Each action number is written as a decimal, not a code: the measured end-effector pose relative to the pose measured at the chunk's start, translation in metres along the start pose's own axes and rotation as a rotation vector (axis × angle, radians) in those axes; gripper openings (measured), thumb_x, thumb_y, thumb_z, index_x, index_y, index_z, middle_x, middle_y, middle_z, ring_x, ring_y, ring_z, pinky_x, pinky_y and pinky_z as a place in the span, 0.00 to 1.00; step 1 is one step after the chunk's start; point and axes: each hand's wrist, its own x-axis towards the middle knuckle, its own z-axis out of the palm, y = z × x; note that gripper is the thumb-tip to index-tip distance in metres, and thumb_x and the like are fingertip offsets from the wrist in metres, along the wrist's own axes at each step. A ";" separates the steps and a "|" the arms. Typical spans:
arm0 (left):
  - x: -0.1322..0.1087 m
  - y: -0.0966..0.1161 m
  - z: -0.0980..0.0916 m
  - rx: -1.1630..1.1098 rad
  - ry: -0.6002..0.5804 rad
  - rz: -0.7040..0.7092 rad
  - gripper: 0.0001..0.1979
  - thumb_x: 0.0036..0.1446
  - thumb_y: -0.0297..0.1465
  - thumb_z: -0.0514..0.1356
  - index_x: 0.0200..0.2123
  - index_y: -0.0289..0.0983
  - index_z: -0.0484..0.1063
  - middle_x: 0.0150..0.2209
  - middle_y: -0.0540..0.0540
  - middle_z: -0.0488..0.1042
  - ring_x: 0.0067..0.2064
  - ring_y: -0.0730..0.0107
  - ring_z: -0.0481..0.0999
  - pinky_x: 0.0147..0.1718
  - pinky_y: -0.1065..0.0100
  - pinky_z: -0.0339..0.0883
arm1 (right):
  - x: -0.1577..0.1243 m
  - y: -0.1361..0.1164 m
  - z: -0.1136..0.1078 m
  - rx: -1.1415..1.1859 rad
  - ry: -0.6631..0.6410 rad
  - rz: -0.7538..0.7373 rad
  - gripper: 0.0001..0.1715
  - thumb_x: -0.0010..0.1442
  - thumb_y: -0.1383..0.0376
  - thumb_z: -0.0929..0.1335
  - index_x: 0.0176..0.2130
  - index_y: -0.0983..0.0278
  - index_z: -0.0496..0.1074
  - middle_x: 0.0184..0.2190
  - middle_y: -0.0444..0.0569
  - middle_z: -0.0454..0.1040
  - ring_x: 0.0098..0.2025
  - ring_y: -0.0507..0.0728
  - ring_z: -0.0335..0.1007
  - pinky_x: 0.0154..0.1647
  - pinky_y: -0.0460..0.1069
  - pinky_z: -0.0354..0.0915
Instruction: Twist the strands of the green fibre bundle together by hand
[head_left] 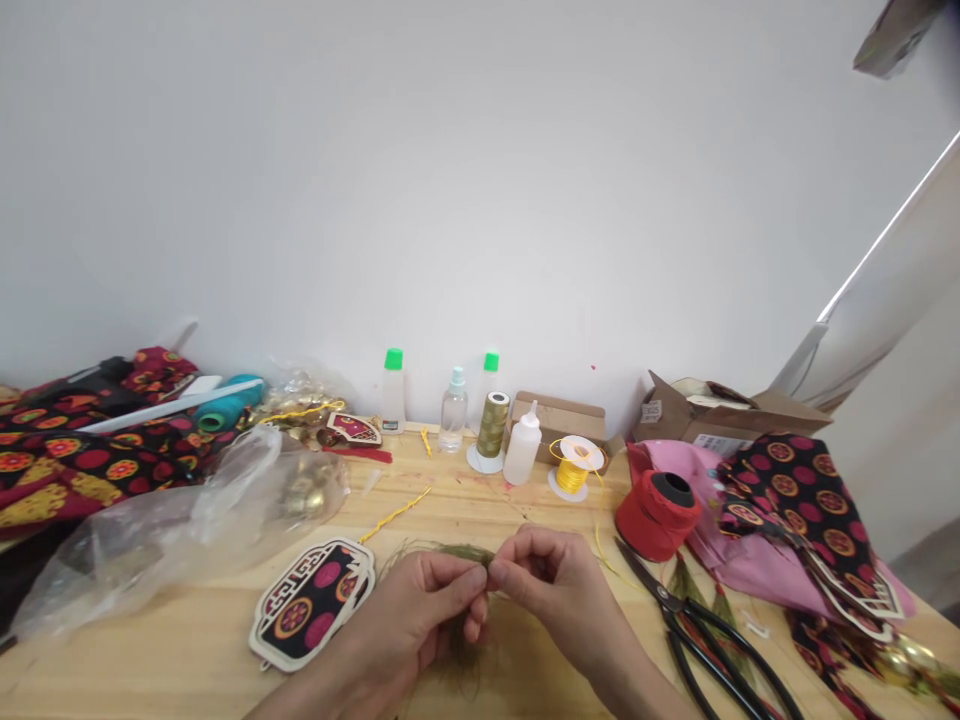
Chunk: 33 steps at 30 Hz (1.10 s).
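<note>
Olive-green thread in a loose bundle (pixel 466 552) shows behind and below my fingers, with stray strands spreading left. My left hand (pixel 424 610) is closed around this bundle, thumb and forefinger pinched together. Its fingertips meet those of my right hand (pixel 551 590), which is also closed in a pinch at the bundle's edge; the exact spot it grips is partly hidden. Left of my hands lies a flat vase-shaped ornament (pixel 311 605) with patterned black cloth, a pale cut-out frame and a yellow cord (pixel 395 515).
Black-handled scissors (pixel 705 635) and a red thread cone (pixel 658 515) lie to the right. Behind my hands stand an olive thread spool (pixel 493 428), a white squeeze bottle (pixel 523 450) and a yellow cord spool (pixel 573 478). A plastic bag (pixel 165 535) spreads at left.
</note>
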 end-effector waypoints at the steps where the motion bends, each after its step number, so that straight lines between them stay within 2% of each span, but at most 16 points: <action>1: 0.000 0.000 0.000 -0.031 0.000 -0.013 0.12 0.46 0.33 0.59 0.16 0.32 0.71 0.14 0.51 0.65 0.19 0.78 0.60 0.24 0.72 0.57 | 0.000 0.001 -0.001 0.031 -0.015 0.012 0.12 0.43 0.61 0.70 0.20 0.68 0.70 0.15 0.40 0.64 0.18 0.46 0.55 0.19 0.42 0.54; 6: -0.002 -0.001 -0.001 -0.102 0.006 -0.077 0.11 0.45 0.32 0.60 0.17 0.31 0.70 0.15 0.52 0.64 0.17 0.81 0.59 0.21 0.74 0.59 | 0.001 0.005 -0.005 0.120 -0.107 0.062 0.17 0.39 0.60 0.72 0.32 0.65 0.74 0.18 0.40 0.65 0.21 0.48 0.59 0.25 0.44 0.57; 9: -0.003 -0.002 -0.002 -0.091 -0.006 -0.083 0.12 0.45 0.34 0.60 0.16 0.31 0.70 0.13 0.53 0.63 0.16 0.81 0.59 0.18 0.75 0.57 | -0.001 0.002 -0.002 0.156 -0.161 0.045 0.13 0.40 0.60 0.72 0.29 0.62 0.76 0.21 0.41 0.66 0.25 0.49 0.61 0.28 0.44 0.58; 11: -0.003 -0.003 -0.002 -0.081 -0.005 -0.087 0.13 0.44 0.34 0.61 0.15 0.31 0.69 0.13 0.53 0.62 0.16 0.81 0.59 0.18 0.76 0.57 | -0.003 0.000 0.001 0.142 -0.146 0.053 0.10 0.42 0.59 0.71 0.26 0.62 0.77 0.21 0.42 0.67 0.23 0.48 0.59 0.25 0.43 0.57; 16: -0.001 -0.002 0.000 -0.070 0.024 -0.098 0.13 0.42 0.35 0.62 0.14 0.32 0.69 0.13 0.53 0.63 0.16 0.81 0.58 0.18 0.75 0.56 | -0.001 0.004 0.006 0.104 -0.107 0.026 0.14 0.46 0.56 0.69 0.20 0.64 0.76 0.17 0.42 0.65 0.17 0.46 0.52 0.17 0.42 0.52; 19: 0.000 -0.001 0.002 -0.074 0.043 -0.092 0.14 0.43 0.36 0.61 0.14 0.32 0.69 0.12 0.53 0.62 0.16 0.81 0.58 0.18 0.75 0.56 | 0.002 0.011 0.006 0.104 -0.041 -0.031 0.13 0.45 0.58 0.69 0.20 0.65 0.76 0.17 0.42 0.64 0.18 0.46 0.53 0.18 0.42 0.53; 22: 0.000 -0.001 0.002 -0.051 0.050 -0.086 0.15 0.44 0.37 0.60 0.13 0.32 0.68 0.12 0.54 0.61 0.16 0.81 0.57 0.20 0.75 0.56 | 0.003 0.015 0.008 0.093 -0.006 -0.078 0.12 0.46 0.60 0.69 0.20 0.65 0.75 0.18 0.42 0.64 0.22 0.48 0.58 0.23 0.43 0.57; 25: 0.000 0.001 0.000 0.100 0.029 -0.026 0.16 0.45 0.37 0.59 0.13 0.33 0.68 0.12 0.54 0.61 0.16 0.79 0.60 0.21 0.74 0.56 | 0.002 0.016 0.010 0.038 0.057 -0.113 0.11 0.47 0.63 0.68 0.19 0.66 0.74 0.18 0.43 0.64 0.24 0.50 0.60 0.25 0.44 0.57; 27: -0.001 0.005 0.000 0.290 0.012 0.014 0.15 0.46 0.36 0.58 0.14 0.34 0.69 0.12 0.53 0.64 0.17 0.77 0.63 0.21 0.73 0.54 | 0.001 0.015 0.010 -0.032 0.102 -0.141 0.09 0.47 0.65 0.68 0.19 0.67 0.74 0.18 0.43 0.64 0.23 0.50 0.59 0.24 0.44 0.56; 29: -0.001 0.011 0.000 0.478 0.010 0.046 0.15 0.47 0.36 0.57 0.14 0.34 0.71 0.12 0.52 0.65 0.18 0.75 0.63 0.21 0.73 0.54 | -0.001 0.013 0.009 -0.061 0.095 -0.169 0.10 0.47 0.65 0.68 0.18 0.66 0.73 0.18 0.43 0.64 0.23 0.50 0.60 0.24 0.44 0.57; 31: -0.003 0.017 0.002 0.600 0.042 0.140 0.15 0.48 0.35 0.56 0.15 0.35 0.72 0.15 0.51 0.68 0.20 0.73 0.64 0.23 0.72 0.56 | -0.002 0.010 0.008 -0.015 0.047 -0.186 0.10 0.50 0.63 0.66 0.23 0.65 0.74 0.23 0.46 0.68 0.28 0.52 0.64 0.29 0.45 0.60; 33: -0.005 0.021 0.003 0.685 0.132 0.305 0.12 0.48 0.34 0.56 0.16 0.37 0.73 0.21 0.49 0.72 0.30 0.67 0.69 0.32 0.70 0.58 | -0.005 0.008 0.008 0.049 0.004 -0.198 0.11 0.53 0.61 0.64 0.33 0.62 0.74 0.35 0.48 0.71 0.39 0.55 0.65 0.39 0.47 0.60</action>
